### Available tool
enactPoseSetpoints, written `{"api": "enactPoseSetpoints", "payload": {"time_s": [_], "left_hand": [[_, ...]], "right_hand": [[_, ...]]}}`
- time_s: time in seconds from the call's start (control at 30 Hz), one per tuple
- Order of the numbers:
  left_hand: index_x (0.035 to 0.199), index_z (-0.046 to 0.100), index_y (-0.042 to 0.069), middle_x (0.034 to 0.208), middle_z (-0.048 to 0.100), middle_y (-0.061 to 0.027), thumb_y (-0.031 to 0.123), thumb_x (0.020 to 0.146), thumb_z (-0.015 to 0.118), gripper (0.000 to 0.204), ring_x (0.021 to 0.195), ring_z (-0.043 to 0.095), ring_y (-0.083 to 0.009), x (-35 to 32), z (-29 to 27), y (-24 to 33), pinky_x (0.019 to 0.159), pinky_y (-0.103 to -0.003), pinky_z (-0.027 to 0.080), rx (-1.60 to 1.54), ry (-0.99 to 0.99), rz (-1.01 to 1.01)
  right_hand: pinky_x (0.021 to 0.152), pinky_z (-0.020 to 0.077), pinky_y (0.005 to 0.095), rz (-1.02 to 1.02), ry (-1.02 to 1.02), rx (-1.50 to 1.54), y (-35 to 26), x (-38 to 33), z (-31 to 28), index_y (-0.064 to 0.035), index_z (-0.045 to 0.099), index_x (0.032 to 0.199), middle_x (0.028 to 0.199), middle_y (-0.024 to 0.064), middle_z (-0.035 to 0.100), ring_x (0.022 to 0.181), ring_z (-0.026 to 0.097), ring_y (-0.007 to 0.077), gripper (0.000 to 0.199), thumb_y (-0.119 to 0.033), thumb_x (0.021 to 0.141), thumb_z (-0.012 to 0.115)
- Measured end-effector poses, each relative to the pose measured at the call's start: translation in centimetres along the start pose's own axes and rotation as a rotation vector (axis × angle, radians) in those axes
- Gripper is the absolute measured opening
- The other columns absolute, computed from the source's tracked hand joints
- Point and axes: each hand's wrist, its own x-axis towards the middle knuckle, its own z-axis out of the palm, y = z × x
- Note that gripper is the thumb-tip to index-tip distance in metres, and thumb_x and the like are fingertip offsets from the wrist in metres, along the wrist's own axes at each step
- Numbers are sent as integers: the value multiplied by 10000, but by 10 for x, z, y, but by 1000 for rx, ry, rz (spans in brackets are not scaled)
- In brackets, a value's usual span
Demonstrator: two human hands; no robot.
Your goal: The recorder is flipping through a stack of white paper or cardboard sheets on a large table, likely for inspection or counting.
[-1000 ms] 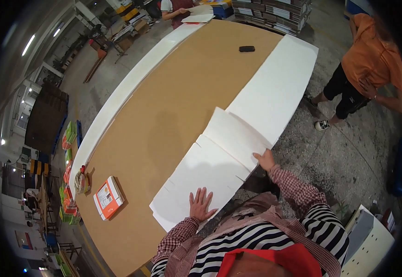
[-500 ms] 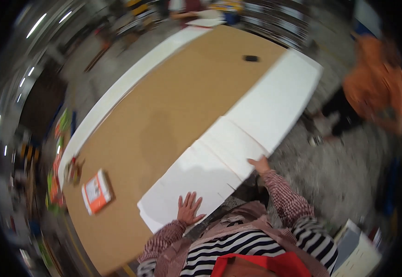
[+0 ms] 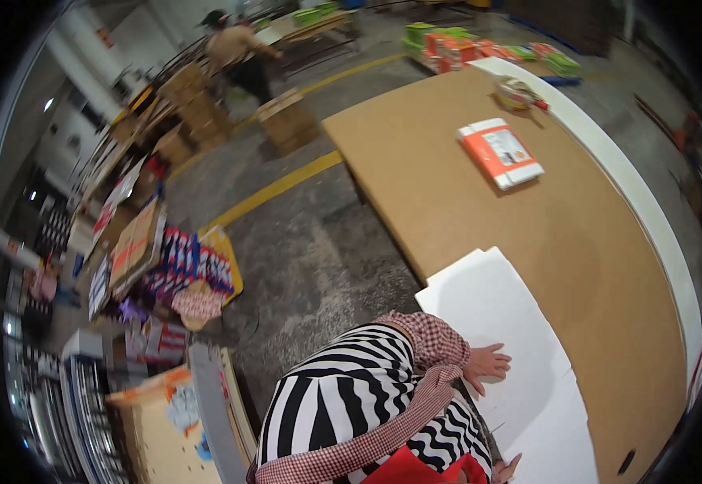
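Note:
My left hand [image 3: 488,367] lies flat with its fingers apart on a large white cardboard sheet [image 3: 520,323]. A pink checked sleeve covers that wrist. At the bottom of the view, by the sheet's near edge, part of my right hand [image 3: 506,469] shows, a finger and thumb stretched out; the rest is cut off. The white sheet rests on a brown tabletop [image 3: 601,282]. Farther up the table lies a white and orange box [image 3: 501,153], with a roll of tape [image 3: 516,95] on a dispenser beyond it.
A white strip [image 3: 641,194] runs along the table's far edge. To the left are stacked cartons [image 3: 193,105], a lone carton [image 3: 288,121], a wooden-topped cart [image 3: 153,419] and piled goods. A person [image 3: 239,55] stands at the back. Green and orange packs [image 3: 452,50] are stacked beyond the table.
My view has swung to the left, bringing the floor and cartons into sight. My left hand stays flat on the white sheet, while my right hand has slipped mostly out of view.

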Motion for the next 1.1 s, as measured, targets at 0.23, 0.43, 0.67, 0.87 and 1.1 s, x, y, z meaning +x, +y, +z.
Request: {"api": "enactPoseSetpoints", "payload": {"time_s": [0.23, 0.43, 0.67, 0.87, 1.1], "left_hand": [[1321, 501, 186, 1345, 417, -193, 796, 675, 608, 895, 1407, 209, -427, 3, 11, 17, 1079, -740, 66, 39, 140, -21], [1140, 618, 150, 1105, 542, -182, 717, 632, 683, 763, 1175, 458, -395, 28, -6, 26, 962, -620, 322, 63, 14, -49], [1471, 359, 182, 1555, 238, -162, 733, 767, 562, 917, 1436, 188, -383, 45, -15, 17, 1089, -683, 150, 162, -33, 157], [1529, 259, 218, 1612, 111, -128, 830, 777, 394, 980, 1485, 65, -339, 58, -22, 31, 1143, -622, -1, 331, -320, 181], [1527, 266, 189, 1605, 115, -159, 807, 809, 395, 955, 1487, 47, -338, 56, -20, 32, 1144, -608, -1, 413, -382, 150]], "right_hand": [[1095, 374, 413, 66, -81, -139, -12, 24, 53, 45, 440, 1368, 1340, 167, 537, 1229, 511, 291, 554, -334, 976, 534], [1099, 374, 411, 18, -111, -101, -25, 2, 39, 52, 419, 1381, 1356, 166, 520, 1244, 500, 276, 513, -294, 1007, 480], [1084, 400, 386, -253, 166, 274, 5, -45, 10, 70, 450, 1353, 1348, 160, 526, 1240, 508, 252, 418, -164, 1010, 489], [940, 490, 367, -460, 503, 296, 0, -54, 42, 54, 528, 1265, 1237, 151, 595, 1129, 590, 257, 464, -28, 844, 704], [815, 508, 346, -857, 820, -453, 4, -70, 94, 105, 665, 969, 975, 145, 701, 933, 666, 220, 288, -145, 843, 735]]}}
